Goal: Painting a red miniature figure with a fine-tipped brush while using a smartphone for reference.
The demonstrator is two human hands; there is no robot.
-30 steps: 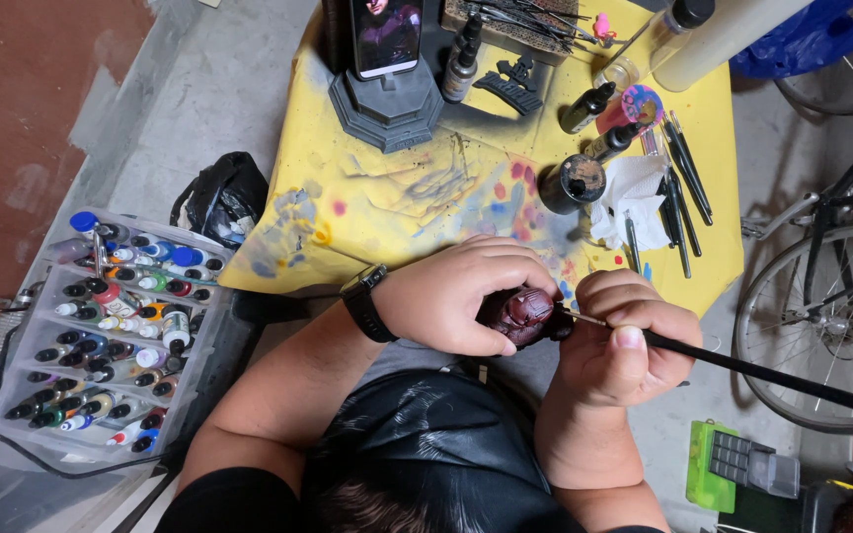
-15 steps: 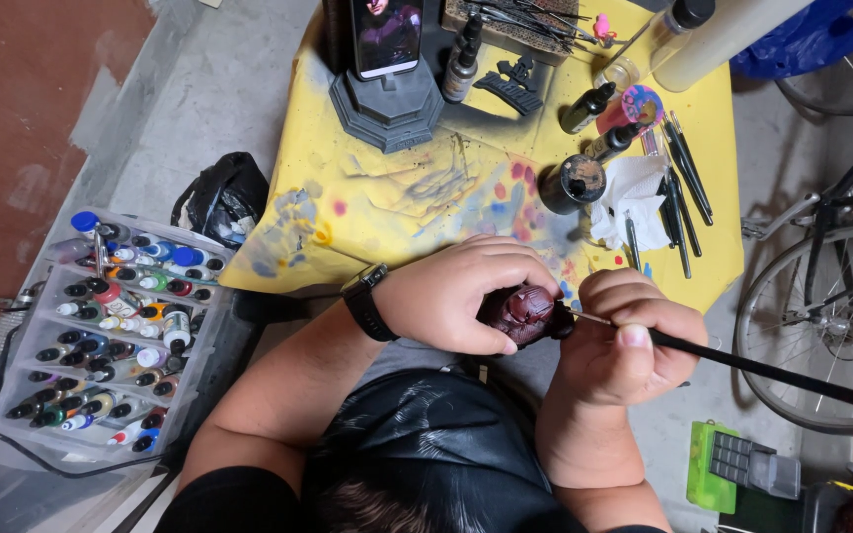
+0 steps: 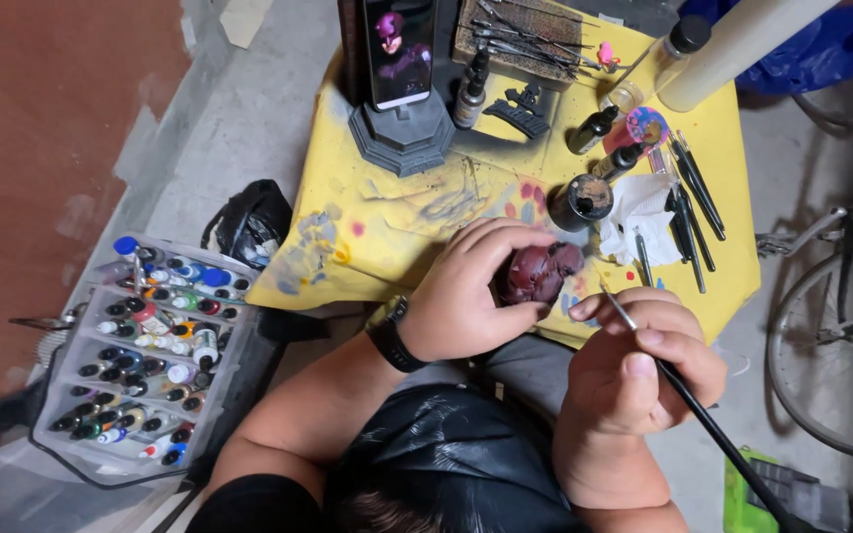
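Change: since the earlier frame the right hand [image 3: 644,365] has been drawn back from the figurine, so the brush tip is now parted from it by a small gap; the left hand [image 3: 471,291] has stayed clasped in place.
Figurine: one dark red figurine [image 3: 542,271] is held at the near edge of the counter [image 3: 387,222], which is covered in yellow, paint-stained sheeting.
Left hand: it is closed around the figurine, fingers curled over its top and left side; a black wristband is worn.
Right hand: it is closed on one thin black paintbrush [image 3: 683,395], pinched near the metal ferrule, just to the right of the figurine.
Counts: one phone [image 3: 399,49] is propped on a grey stand; several spare brushes [image 3: 693,202] are laid beside one crumpled white tissue [image 3: 634,212]; one tray of paint bottles [image 3: 150,355] is set on the floor, the bottles too many to count.
Hidden: the figurine's left part is covered by fingers; the brush handle is cut off at the lower edge; a bicycle wheel [image 3: 831,345] is cropped at the right.
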